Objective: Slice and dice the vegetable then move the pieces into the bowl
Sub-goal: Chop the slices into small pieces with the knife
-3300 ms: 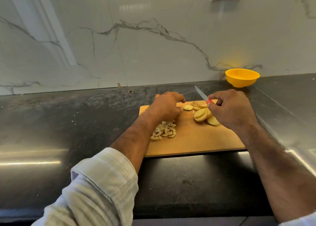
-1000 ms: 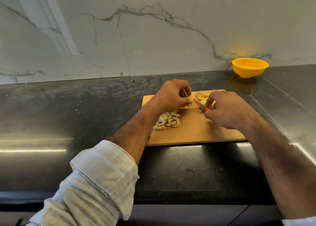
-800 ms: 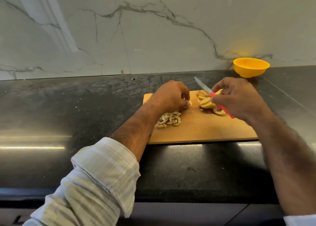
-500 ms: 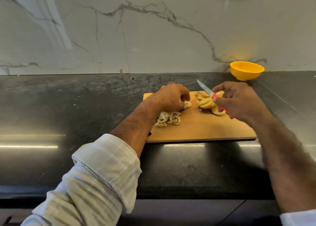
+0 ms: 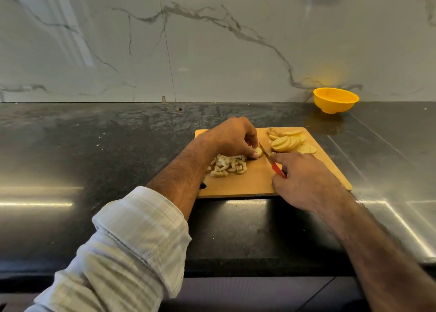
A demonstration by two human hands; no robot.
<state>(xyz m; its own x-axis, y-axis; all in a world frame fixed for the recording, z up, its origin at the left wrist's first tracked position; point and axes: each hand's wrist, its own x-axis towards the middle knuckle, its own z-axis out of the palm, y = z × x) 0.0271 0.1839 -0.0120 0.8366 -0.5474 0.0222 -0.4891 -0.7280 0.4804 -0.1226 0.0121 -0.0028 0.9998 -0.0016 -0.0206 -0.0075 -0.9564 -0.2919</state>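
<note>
Both hands work low over the cutting board (image 5: 240, 186). Left hand (image 5: 232, 137) arches knuckles-up over the board's middle, its fingers curled down and its fingertips pinching a single round slice (image 5: 258, 151) flat against the wood. The forearm runs back toward the camera into a rolled, pale striped sleeve (image 5: 132, 243).

Right hand (image 5: 304, 182) comes in from the near right, back of the hand up, fingers wrapped round the red handle of a small knife (image 5: 271, 162) with the forefinger stretched along the top. The blade points away and to the left, and its edge lies right beside the held slice — whether it has bitten into the slice I cannot tell. The bare right forearm crosses the near corner of the board.

Just on the near side of the left hand's fingertips sits a heap of diced pieces (image 5: 227, 166), touching one another in a loose pile, partly tucked beside the wrist. Beyond the knife, at the far right of the board, lies a fanned stack of whole slices (image 5: 286, 141), overlapping each other, apart from both hands.

A yellow bowl (image 5: 336, 100) stands well apart from the board — back at the far right of the dark counter (image 5: 94, 146), close against the marble wall (image 5: 212, 52). What it holds cannot be seen from this angle.
</note>
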